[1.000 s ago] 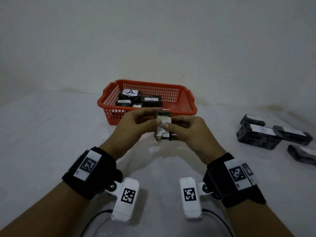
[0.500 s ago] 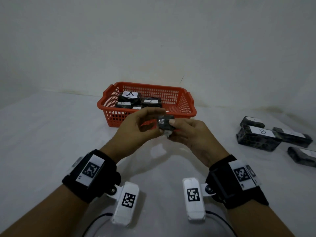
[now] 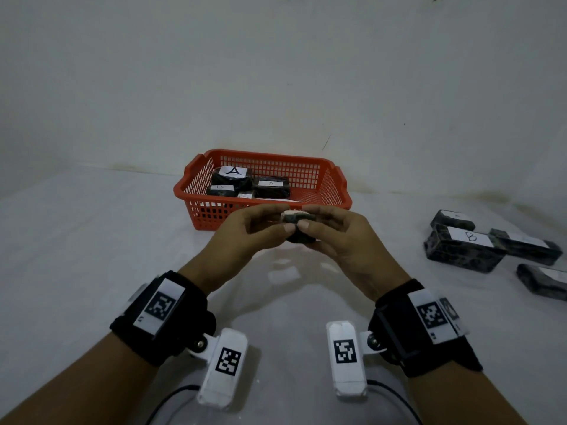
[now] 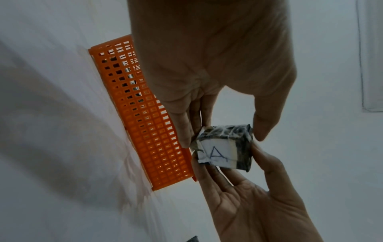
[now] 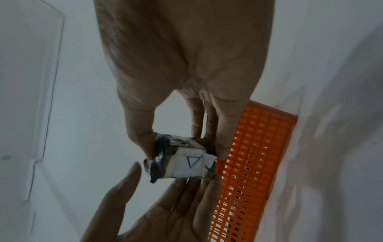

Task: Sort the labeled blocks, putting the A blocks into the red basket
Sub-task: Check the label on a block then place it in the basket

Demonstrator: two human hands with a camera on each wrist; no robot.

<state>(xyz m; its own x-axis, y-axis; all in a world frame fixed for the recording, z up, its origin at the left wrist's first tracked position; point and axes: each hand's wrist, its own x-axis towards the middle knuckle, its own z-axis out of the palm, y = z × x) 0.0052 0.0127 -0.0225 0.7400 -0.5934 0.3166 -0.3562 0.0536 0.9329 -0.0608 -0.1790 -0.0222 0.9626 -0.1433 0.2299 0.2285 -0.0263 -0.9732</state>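
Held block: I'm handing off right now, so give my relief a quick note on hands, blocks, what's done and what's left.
Left hand and right hand both pinch the small block, just short of the red basket; its label reads A.
Done: at least two A-labelled blocks lie in the basket; one label there is unclear.
Left: drop this block in, then check the blocks at right, one labelled B.

Both hands hide most of the small block (image 3: 297,223); two basket labels (image 3: 220,188) are illegible.
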